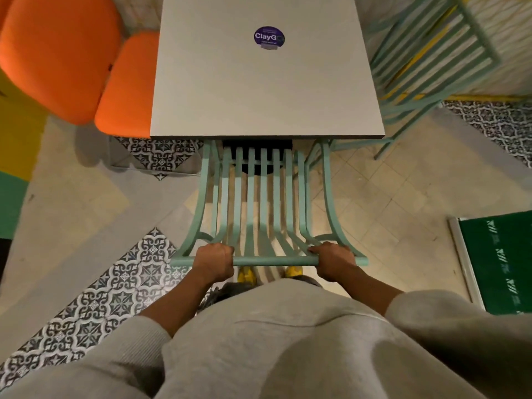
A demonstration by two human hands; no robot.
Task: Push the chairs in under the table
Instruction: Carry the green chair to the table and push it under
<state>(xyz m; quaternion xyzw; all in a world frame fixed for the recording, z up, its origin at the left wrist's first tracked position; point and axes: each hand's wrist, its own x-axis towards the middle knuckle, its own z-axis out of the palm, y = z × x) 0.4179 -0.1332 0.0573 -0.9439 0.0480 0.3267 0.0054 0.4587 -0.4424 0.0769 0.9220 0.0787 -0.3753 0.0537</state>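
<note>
Both hands, left hand & right hand, fingers wrapped tight on chair top rail; I reckon armrests may jam vs bench edge if pushed skewed.

A mint-green metal chair with a back of upright slats stands at the near edge of the square grey worktop, its seat already tucked under the top and only the back and curved rear frame showing. A second green slatted chair stands tilted at the worktop's right side, mostly outside it. An orange padded chair sits against the left side, its seat partly under the edge.
</note>
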